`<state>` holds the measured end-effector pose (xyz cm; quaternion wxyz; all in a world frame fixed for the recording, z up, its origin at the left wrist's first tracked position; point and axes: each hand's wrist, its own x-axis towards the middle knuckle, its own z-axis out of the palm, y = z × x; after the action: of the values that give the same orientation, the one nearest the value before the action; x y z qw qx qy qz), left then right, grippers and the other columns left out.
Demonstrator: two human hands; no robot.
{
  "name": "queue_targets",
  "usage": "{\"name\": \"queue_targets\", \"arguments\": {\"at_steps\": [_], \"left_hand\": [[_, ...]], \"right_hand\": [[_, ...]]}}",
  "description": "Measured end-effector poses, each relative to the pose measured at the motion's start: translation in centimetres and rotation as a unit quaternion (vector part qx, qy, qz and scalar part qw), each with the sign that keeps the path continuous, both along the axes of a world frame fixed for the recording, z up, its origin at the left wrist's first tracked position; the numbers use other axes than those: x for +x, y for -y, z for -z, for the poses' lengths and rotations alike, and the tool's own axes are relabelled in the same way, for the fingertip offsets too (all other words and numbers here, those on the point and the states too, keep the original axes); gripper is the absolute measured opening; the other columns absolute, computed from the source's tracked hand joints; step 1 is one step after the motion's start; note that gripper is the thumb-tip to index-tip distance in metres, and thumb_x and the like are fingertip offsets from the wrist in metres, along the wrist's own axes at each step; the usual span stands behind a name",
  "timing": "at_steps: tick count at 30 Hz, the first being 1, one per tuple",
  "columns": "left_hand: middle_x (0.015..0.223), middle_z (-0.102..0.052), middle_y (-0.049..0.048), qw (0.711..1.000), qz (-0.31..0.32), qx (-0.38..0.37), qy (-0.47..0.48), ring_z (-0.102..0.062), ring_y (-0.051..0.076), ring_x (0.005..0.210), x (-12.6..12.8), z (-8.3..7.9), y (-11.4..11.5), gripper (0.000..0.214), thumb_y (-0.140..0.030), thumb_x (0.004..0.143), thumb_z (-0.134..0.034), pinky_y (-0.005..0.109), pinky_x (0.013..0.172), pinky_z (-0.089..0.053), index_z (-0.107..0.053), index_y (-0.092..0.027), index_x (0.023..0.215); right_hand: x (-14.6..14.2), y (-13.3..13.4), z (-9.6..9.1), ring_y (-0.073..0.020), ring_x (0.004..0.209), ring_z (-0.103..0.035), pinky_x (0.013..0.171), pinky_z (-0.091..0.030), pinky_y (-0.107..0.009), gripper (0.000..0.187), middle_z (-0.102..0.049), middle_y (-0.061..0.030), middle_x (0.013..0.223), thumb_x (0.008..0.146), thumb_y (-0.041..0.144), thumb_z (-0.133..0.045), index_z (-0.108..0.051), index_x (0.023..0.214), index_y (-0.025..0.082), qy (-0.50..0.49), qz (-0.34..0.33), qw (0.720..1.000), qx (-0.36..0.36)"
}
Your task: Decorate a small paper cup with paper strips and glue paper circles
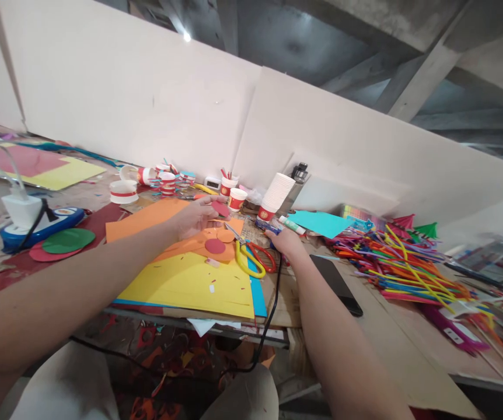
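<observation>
My left hand is above the orange paper, its fingers closed on a small red paper disc. My right hand grips a blue glue gun; its black cord hangs from beneath the hand over the table edge. Between the hands lie orange paper pieces, with another red disc on them. Yellow-handled scissors and red-handled scissors rest nearby. Under these is a yellow sheet dotted with paper scraps.
Stacked paper cups and a single cup stand behind the hands. A glue stick, a black phone and many pipe cleaners lie to the right. A blue power strip sits left, beside a green disc.
</observation>
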<state>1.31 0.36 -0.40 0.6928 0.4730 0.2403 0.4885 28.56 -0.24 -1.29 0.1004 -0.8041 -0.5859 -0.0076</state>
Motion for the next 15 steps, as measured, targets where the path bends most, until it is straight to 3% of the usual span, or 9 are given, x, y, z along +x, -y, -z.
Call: {"name": "queue_targets", "arguments": {"at_steps": [6, 10, 15], "left_hand": [[0.082, -0.072, 0.0047, 1.000, -0.001, -0.004, -0.017, -0.070, 0.016, 0.074, 0.0, 0.6, -0.5, 0.043, -0.004, 0.070, -0.063, 0.026, 0.069, -0.052, -0.062, -0.016, 0.112], [0.086, -0.073, 0.0054, 1.000, 0.007, 0.005, -0.012, -0.070, 0.015, 0.074, -0.2, 1.0, -0.9, 0.045, -0.006, 0.071, -0.065, 0.025, 0.069, -0.053, -0.061, -0.016, 0.115], [0.087, -0.073, 0.0058, 1.000, 0.003, 0.007, -0.019, -0.070, 0.015, 0.075, -0.4, 0.9, -1.0, 0.044, -0.005, 0.071, -0.065, 0.024, 0.067, -0.053, -0.062, -0.016, 0.113]], "right_hand": [[-0.4, -1.0, 0.2, -0.0294, 0.109, -0.066, 0.085, -0.049, -0.034, 0.040, -0.069, -0.0186, 0.118, 0.084, 0.028, -0.057, -0.063, 0.122, 0.015, -0.008, -0.036, 0.999, -0.021], [0.2, -1.5, 0.1, -0.0281, 0.109, -0.066, 0.088, -0.049, -0.032, 0.045, -0.070, -0.0152, 0.119, 0.081, 0.026, -0.061, -0.060, 0.125, 0.019, -0.039, -0.044, 0.998, -0.011], [1.3, -1.8, 0.3, -0.0257, 0.082, -0.072, 0.078, -0.051, -0.032, 0.029, -0.076, -0.0132, 0.085, 0.083, 0.032, -0.060, -0.069, 0.105, 0.016, -0.098, -0.009, 0.995, 0.008]]}}
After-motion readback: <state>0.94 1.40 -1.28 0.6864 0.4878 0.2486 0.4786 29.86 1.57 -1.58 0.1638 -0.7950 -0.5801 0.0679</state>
